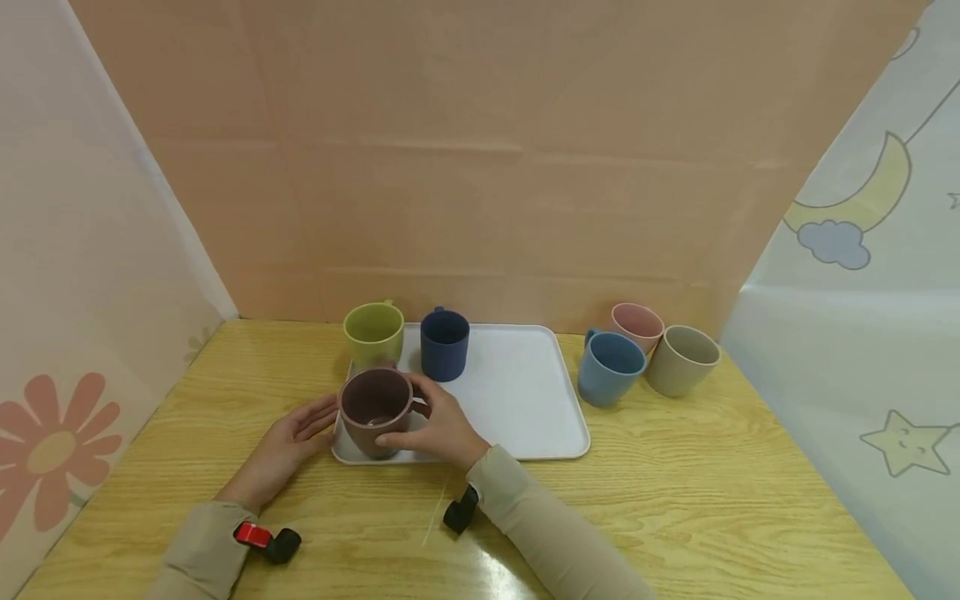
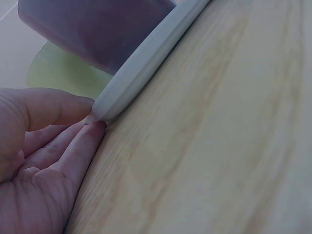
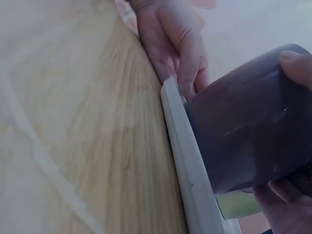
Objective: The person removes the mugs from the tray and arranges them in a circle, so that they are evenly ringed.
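Note:
A mauve-brown mug (image 1: 362, 435) stands upright at the front left corner of a white tray (image 1: 517, 408). My right hand (image 1: 446, 427) grips this mug from its right side, the thumb on the near wall and the fingers behind. At the tray's left edge, my left hand (image 1: 287, 443) pinches the rim (image 2: 141, 61) between thumb and fingertips, close beside the mug. Behind the brown mug is a yellow-green mug (image 1: 375, 337) at the tray's back left. A dark blue mug (image 1: 444, 354) stands on the tray to its right.
Right of the tray, a light blue mug (image 1: 606, 379), a pink mug (image 1: 639, 323) and a beige mug (image 1: 678, 367) stand close together on the wooden table (image 1: 675, 483). A peach-coloured sheet (image 1: 480, 200) hangs behind the table, with patterned sheets on both sides.

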{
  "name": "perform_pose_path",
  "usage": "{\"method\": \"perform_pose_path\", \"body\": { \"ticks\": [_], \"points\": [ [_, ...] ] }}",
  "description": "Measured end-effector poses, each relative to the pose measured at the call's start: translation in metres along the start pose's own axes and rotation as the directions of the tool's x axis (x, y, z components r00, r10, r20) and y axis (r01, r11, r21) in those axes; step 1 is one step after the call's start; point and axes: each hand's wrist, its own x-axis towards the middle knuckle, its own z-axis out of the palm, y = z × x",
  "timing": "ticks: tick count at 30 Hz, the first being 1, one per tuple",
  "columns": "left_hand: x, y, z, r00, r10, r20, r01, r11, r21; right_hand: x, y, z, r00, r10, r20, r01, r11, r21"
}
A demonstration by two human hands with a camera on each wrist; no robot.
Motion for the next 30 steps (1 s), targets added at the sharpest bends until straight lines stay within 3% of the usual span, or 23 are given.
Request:
{"method": "perform_pose_path", "body": {
  "ticks": [6,11,18,30],
  "points": [
    [0.0,-0.002,-0.001,1.0,0.006,0.005,-0.006,1.0,0.001,-0.008,0.0,-0.002,0.998,0.03,-0.058,-0.027,0.999,0.04],
    [0.0,-0.001,-0.002,1.0,0.02,0.012,-0.02,1.0,0.002,-0.018,0.0,-0.016,0.994,0.016,-0.107,-0.016,1.0,0.0],
    [0.0,0.004,-0.002,1.0,0.01,0.016,-0.01,1.0,0.011,-0.041,-0.009,-0.049,0.977,-0.075,-0.198,0.063,0.996,-0.063],
    [0.001,0.004,-0.002,1.0,0.006,0.017,-0.006,1.0,0.001,-0.099,-0.021,-0.109,0.943,-0.172,-0.285,0.127,0.977,-0.169]
  ]
}}
